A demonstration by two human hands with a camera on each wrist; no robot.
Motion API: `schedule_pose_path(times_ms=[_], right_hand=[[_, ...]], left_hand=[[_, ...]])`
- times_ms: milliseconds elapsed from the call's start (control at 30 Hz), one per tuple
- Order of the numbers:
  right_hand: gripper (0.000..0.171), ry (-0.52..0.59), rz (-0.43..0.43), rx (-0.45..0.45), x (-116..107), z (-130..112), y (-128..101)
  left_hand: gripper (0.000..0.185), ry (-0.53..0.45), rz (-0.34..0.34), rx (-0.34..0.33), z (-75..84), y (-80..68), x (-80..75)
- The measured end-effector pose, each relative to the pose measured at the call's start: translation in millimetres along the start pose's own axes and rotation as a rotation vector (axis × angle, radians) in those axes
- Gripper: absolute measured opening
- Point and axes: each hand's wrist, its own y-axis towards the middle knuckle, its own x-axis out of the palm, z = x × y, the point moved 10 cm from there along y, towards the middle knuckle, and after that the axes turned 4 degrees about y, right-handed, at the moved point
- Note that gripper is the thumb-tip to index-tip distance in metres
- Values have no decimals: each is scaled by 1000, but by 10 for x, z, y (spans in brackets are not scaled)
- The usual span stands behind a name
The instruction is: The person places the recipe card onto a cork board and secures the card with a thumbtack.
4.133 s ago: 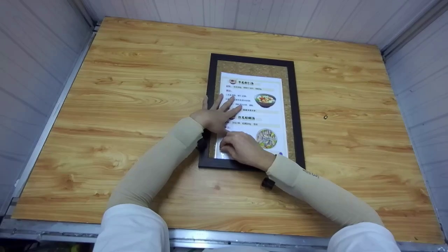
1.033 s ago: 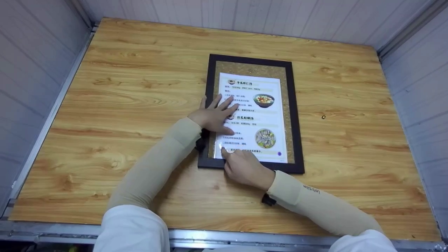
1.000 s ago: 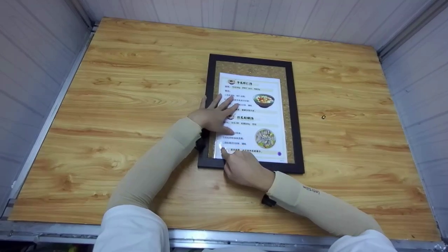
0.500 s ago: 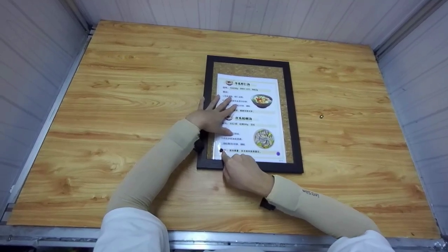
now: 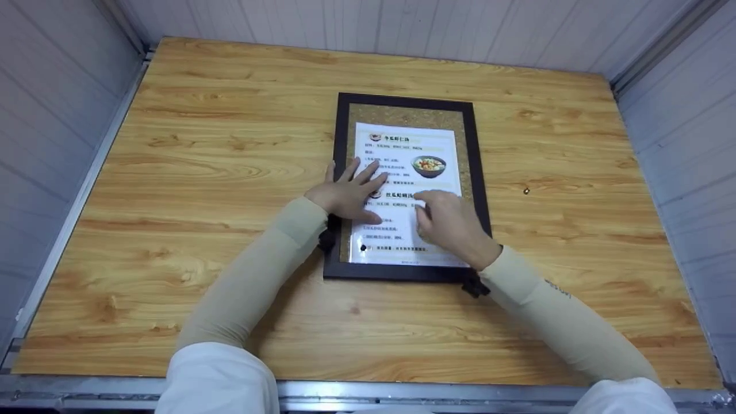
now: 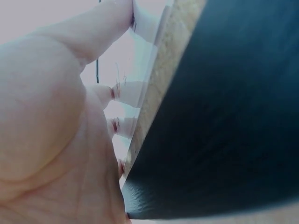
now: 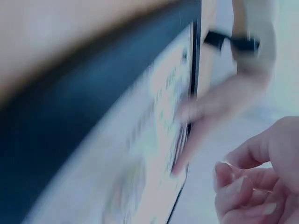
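Observation:
A black frame [image 5: 340, 190] with a cork board lies on the wooden table [image 5: 201, 172], and a white printed menu sheet [image 5: 405, 155] lies on the cork. My left hand [image 5: 351, 192] rests flat on the sheet's left side with its fingers spread; its fingers [image 6: 117, 91] touch the sheet next to the frame [image 6: 224, 116]. My right hand [image 5: 448, 221] is over the sheet's lower right part, with fingers [image 7: 247, 184] loosely curled and nothing in them. A small black pin [image 5: 363, 248] sits in the sheet's lower left corner.
One small pin-like object [image 5: 526, 191] lies on the table right of the frame. White panelled walls [image 5: 57, 86] close in the table on the left, back and right. A metal rail [image 5: 402, 391] runs along the near edge.
My right hand has left the sheet's lower left corner and moved up and right over its lower right part. A black pin now shows at that corner. The left hand stays put.

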Motion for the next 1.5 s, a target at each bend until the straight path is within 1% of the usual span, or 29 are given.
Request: schedule_pose_path(times_ms=[100,200,367,467,600,667,800,867,967,1100,1200,1367,1500], right_hand=[[26,-2,46,67,-154,302,80],[25,-16,65,142,-251,620,119],[28,-59,45,272,-381,1163,109],[24,-129,12,353,-453,1462,53],[24,-168,-38,424,-474,1727,-42],[25,-164,-59,430,-454,1797,-70],[21,-134,-91,416,-387,1865,-83],[23,-117,-109,415,-352,1894,-80],[28,-89,-131,443,-305,1961,-90],[24,-70,-100,462,-322,2033,-99],[18,-37,-76,480,-345,2086,-104],[18,-16,-104,502,-326,2180,-101],[20,-23,-82,469,-340,2208,-69]], left_hand=[[94,-2,-3,4,-4,4,5],[94,-4,-8,4,-6,12,14],[94,-2,-8,4,-9,20,19],[94,-7,-2,7,-3,15,17],[94,-18,-1,5,-1,2,18],[94,-25,-2,4,-5,-2,21],[94,-28,3,8,-3,-12,18],[93,-24,2,10,-1,-14,17],[93,-16,0,12,6,-15,14],[93,-6,-3,14,9,-13,13],[93,-5,1,13,9,-16,5],[94,-7,4,16,16,-23,-6],[94,-4,1,16,14,-27,-9]])
